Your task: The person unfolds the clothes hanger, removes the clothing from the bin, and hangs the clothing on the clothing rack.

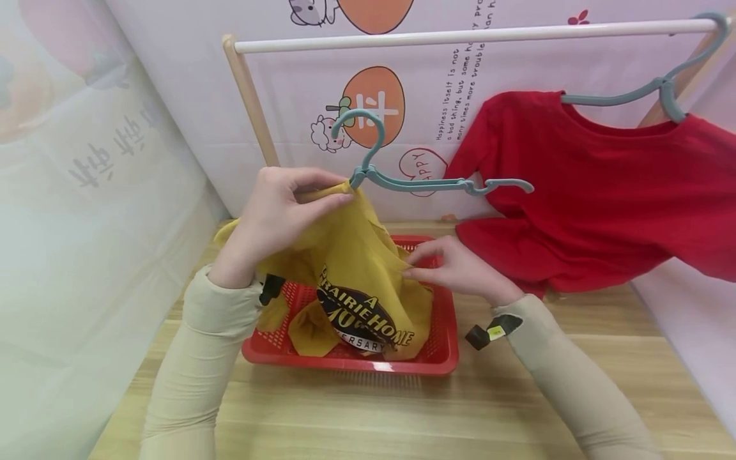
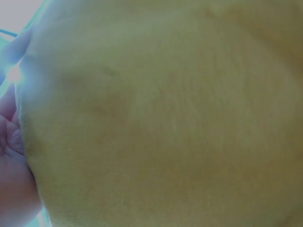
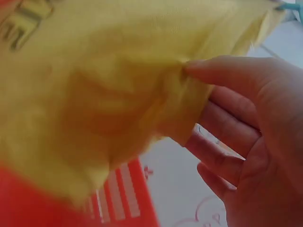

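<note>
A yellow T-shirt (image 1: pixel 368 255) with a dark oval print hangs from my left hand (image 1: pixel 276 207), which pinches it beside the neck of a blue-green hanger (image 1: pixel 414 185). One hanger arm goes in under the yellow cloth; the other sticks out to the right, outside the shirt. My right hand (image 1: pixel 460 268) pinches the shirt's right edge between thumb and index finger. In the right wrist view, the thumb (image 3: pixel 222 71) presses on the cloth and the other fingers lie behind it. Yellow fabric (image 2: pixel 165 118) fills most of the left wrist view, hiding the left fingertips.
Below the shirt stands a red plastic basket (image 1: pixel 351 364) on the wooden table (image 1: pixel 322 415), with the shirt's lower part inside it. Behind is a rack with a white rail (image 1: pixel 402 39). A red shirt (image 1: pixel 592 185) hangs there at right on another blue-green hanger (image 1: pixel 615 99).
</note>
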### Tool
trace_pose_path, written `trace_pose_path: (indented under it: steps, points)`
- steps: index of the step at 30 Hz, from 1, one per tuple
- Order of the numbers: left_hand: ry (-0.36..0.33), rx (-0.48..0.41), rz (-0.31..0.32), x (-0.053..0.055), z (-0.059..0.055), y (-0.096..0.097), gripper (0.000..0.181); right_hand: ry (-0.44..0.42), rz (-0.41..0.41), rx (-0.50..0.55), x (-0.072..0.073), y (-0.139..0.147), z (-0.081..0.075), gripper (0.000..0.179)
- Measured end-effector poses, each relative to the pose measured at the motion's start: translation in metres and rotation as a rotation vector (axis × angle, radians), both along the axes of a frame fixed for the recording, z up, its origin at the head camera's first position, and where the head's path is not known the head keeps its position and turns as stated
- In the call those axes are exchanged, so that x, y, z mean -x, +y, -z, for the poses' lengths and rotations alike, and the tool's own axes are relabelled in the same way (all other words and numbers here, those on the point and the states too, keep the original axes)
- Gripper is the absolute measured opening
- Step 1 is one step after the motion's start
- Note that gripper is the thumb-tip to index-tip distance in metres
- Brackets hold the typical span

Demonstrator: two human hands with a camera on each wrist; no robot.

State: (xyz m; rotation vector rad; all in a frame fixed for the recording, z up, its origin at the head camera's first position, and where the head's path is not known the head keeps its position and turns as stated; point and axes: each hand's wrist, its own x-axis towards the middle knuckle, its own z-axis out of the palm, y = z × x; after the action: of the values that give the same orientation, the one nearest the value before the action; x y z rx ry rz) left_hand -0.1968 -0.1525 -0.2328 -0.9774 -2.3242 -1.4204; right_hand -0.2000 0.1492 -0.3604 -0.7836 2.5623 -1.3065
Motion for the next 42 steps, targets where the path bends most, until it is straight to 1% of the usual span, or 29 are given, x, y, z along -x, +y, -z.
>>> trace_pose_path:
  steps: [3,6,8,10,13,15,19,21,25,29,34,42]
  points:
    - [0.004,0.008,-0.005,0.000,0.001,-0.002,0.016,0.051,0.046,-0.064,0.003,0.011,0.004,0.018]
    - [0.008,0.020,-0.011,0.000,0.002,-0.004,0.016,0.114,0.101,-0.164,0.005,0.021,0.007,0.020]
    - [0.010,0.028,-0.017,0.000,0.004,-0.006,0.016,0.183,0.123,-0.217,0.006,0.026,0.008,0.020]
    - [0.015,0.040,-0.023,0.000,0.005,-0.007,0.016,0.266,0.133,-0.233,0.007,0.032,0.009,0.020]
    - [0.020,0.055,-0.030,0.001,0.008,-0.008,0.015,0.400,0.133,-0.217,0.010,0.039,0.010,0.020]
    - [0.019,0.062,-0.033,0.002,0.010,-0.008,0.015,0.457,0.151,-0.211,0.011,0.045,0.008,0.020]
    - [0.010,0.077,-0.041,0.001,0.013,-0.011,0.015,0.500,0.215,-0.230,0.009,0.059,0.001,0.022]
    - [0.004,0.089,-0.039,0.002,0.014,-0.012,0.015,0.536,0.239,-0.245,0.009,0.066,-0.003,0.023]
    - [0.006,0.143,-0.030,0.004,0.018,-0.016,0.016,0.614,0.285,-0.292,0.006,0.079,-0.012,0.026]
    - [0.022,0.200,-0.036,0.006,0.021,-0.021,0.018,0.655,0.329,-0.315,0.003,0.089,-0.020,0.027]
    - [0.043,0.224,-0.040,0.008,0.024,-0.028,0.019,0.710,0.352,-0.313,0.001,0.098,-0.028,0.028]
    - [0.039,0.249,-0.030,0.010,0.026,-0.032,0.019,0.807,0.356,-0.325,-0.002,0.104,-0.041,0.032]
